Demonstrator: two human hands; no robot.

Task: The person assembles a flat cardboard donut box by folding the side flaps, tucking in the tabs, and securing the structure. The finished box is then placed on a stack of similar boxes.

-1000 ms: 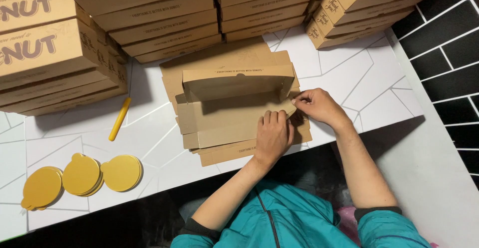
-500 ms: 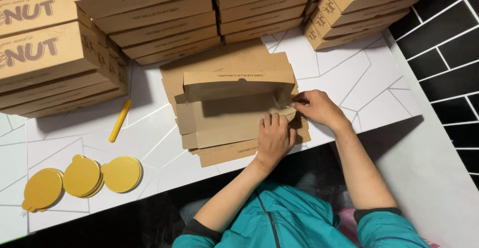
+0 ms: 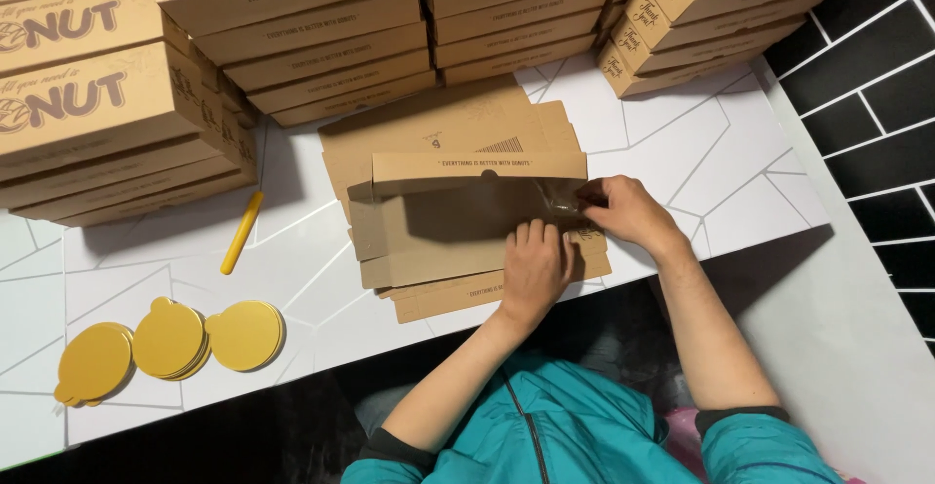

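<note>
Left hand (image 3: 534, 268) has crept rightward on the cardboard box (image 3: 458, 213); right hand (image 3: 628, 213) unmoved.

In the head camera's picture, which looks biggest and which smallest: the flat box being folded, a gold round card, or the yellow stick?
1. Flat box, by far the largest.
2. Gold round card.
3. Yellow stick: about as long as the card is wide, but much thinner.

Left hand (image 3: 534, 272) flat on half-folded cardboard box (image 3: 458, 211), right hand (image 3: 628, 213) pinching its corner flap
</note>
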